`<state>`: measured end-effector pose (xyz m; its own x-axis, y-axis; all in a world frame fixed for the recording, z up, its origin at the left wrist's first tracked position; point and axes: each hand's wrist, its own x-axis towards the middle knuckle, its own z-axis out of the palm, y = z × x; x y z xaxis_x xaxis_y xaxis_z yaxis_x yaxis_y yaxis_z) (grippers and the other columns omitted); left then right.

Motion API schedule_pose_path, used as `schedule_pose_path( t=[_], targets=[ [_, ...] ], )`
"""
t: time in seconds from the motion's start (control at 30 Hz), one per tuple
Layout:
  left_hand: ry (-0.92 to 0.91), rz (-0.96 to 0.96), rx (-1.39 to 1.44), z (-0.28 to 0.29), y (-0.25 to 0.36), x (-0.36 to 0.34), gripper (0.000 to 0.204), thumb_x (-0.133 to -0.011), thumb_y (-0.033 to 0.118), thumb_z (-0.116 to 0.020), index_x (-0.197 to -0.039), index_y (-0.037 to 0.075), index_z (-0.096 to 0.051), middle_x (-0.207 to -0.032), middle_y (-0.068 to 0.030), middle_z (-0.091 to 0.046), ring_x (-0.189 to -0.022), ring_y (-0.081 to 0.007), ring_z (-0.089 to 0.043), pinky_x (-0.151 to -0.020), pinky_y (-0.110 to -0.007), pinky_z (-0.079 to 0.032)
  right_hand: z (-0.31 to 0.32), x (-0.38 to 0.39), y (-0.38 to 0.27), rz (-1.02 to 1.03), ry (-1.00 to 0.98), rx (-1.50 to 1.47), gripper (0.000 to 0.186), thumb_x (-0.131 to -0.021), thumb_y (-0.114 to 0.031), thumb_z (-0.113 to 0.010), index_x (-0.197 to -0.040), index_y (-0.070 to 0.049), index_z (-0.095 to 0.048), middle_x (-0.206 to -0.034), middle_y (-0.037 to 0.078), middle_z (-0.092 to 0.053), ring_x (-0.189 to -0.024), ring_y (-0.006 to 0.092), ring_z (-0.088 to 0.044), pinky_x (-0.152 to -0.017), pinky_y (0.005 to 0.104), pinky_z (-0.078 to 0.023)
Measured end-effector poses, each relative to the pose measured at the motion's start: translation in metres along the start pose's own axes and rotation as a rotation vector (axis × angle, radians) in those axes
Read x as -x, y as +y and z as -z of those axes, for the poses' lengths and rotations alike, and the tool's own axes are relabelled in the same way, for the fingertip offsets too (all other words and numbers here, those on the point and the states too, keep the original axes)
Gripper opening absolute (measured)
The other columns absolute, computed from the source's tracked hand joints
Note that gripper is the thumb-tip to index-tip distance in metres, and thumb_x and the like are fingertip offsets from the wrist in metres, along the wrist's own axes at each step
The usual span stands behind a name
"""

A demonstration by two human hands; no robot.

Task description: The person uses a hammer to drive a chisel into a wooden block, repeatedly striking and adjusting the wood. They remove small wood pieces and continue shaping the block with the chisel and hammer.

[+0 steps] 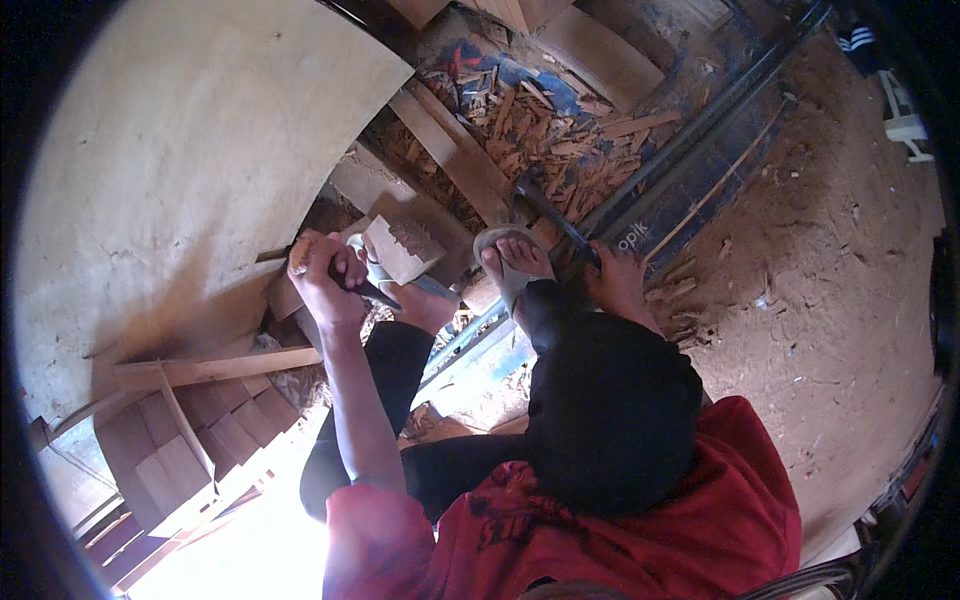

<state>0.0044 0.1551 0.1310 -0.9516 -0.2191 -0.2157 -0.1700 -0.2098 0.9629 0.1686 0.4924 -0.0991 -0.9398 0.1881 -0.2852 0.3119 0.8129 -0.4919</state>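
Observation:
My left hand (325, 275) is closed around a dark, narrow, pointed tool (375, 292) whose kind I cannot make out; its tip points right, toward my left foot. Just right of that hand, a pale wood block (402, 250) with a rough, chipped upper edge stands tilted by my sandalled left foot. My right hand (617, 283), at the right, grips the dark handle of a hammer (560, 225). The hammer's head reaches up and left, close to a wooden beam (455, 150) beyond my right foot (522, 258). The right fingers are partly hidden.
A large pale sheet (200, 150) rises at the left. Wood chips (520, 130) lie heaped beyond my feet. Stacked wood blocks (190, 440) fill a frame at the lower left. A dark metal rail (700, 120) runs diagonally beside the dirt floor (830, 260) at the right.

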Motion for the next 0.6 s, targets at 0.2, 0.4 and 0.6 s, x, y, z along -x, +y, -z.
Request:
schedule_pose_path(
  t=[0.2, 0.4, 0.6],
  targets=[
    [-0.069, -0.036, -0.266, -0.005, 0.001, -0.010, 0.018, -0.090, 0.002, -0.067, -0.080, 0.009, -0.053, -0.063, 0.0010, -0.045, -0.047, -0.0075, -0.040, -0.042, -0.027, -0.031, 0.005, -0.035, -0.026, 0.131, 0.177, -0.032, 0.050, -0.091, -0.018, -0.073, -0.139, -0.017, -0.060, -0.130, 0.012, -0.065, -0.124, 0.0380, -0.060, -0.108, 0.0614, -0.038],
    [-0.158, -0.011, -0.680, 0.037, -0.006, -0.015, 0.014, -0.089, 0.005, -0.075, -0.102, 0.003, -0.069, -0.076, -0.0036, -0.069, -0.057, -0.0074, -0.059, -0.052, -0.026, -0.045, 0.049, -0.077, -0.069, 0.151, 0.067, -0.502, 0.046, -0.097, -0.017, -0.068, -0.142, -0.011, -0.058, -0.135, 0.017, -0.066, -0.121, 0.0378, -0.065, -0.107, 0.0538, -0.048],
    [-0.179, -0.071, -1.134, 0.061, -0.044, -0.027, 0.029, -0.087, 0.013, -0.081, -0.114, 0.005, -0.074, -0.093, -0.0131, -0.078, -0.086, -0.0201, -0.077, -0.079, -0.036, -0.058, 0.195, -0.041, -0.137, 0.656, -0.345, -1.505, 0.021, -0.108, -0.021, -0.057, -0.125, -0.011, -0.064, -0.124, 0.008, -0.070, -0.110, 0.0239, -0.067, -0.100, 0.0386, -0.051]
  ],
)
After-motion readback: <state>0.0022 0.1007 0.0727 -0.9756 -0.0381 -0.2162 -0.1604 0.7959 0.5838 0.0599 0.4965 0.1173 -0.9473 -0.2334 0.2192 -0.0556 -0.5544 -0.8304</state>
